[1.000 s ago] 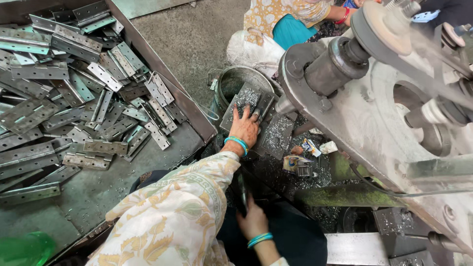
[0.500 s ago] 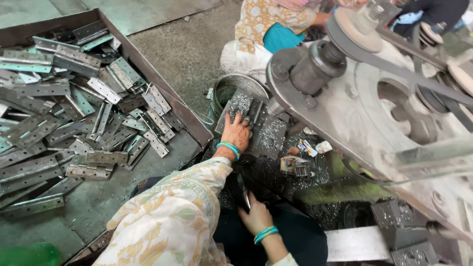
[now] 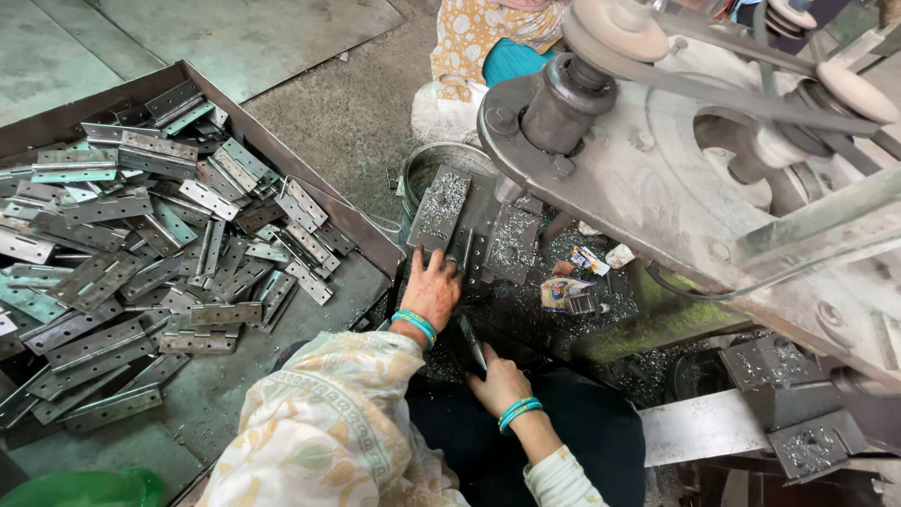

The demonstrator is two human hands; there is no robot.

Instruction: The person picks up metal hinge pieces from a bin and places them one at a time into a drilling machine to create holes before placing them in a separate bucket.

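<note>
My left hand point(image 3: 432, 286) lies flat on the lower edge of an open metal hinge point(image 3: 474, 230) that rests on the machine bed, its two leaves dusted with metal shavings. My right hand point(image 3: 497, 380) is lower down, close to my body, curled around a thin dark metal tool point(image 3: 472, 343) whose end points up toward the hinge. Both wrists carry turquoise bangles. A patterned cream sleeve covers my left arm.
A large tray point(image 3: 310, 178) at the left holds several loose metal hinges. A big grey machine with a pulley and belt point(image 3: 657, 113) fills the right side. A round metal bucket point(image 3: 422, 169) stands behind the hinge. Another person in patterned clothes point(image 3: 488, 42) sits beyond.
My left hand has slid down from the hinge's upper leaf to its lower edge, uncovering the shaving-covered leaves. The right hand stays low on the tool.
</note>
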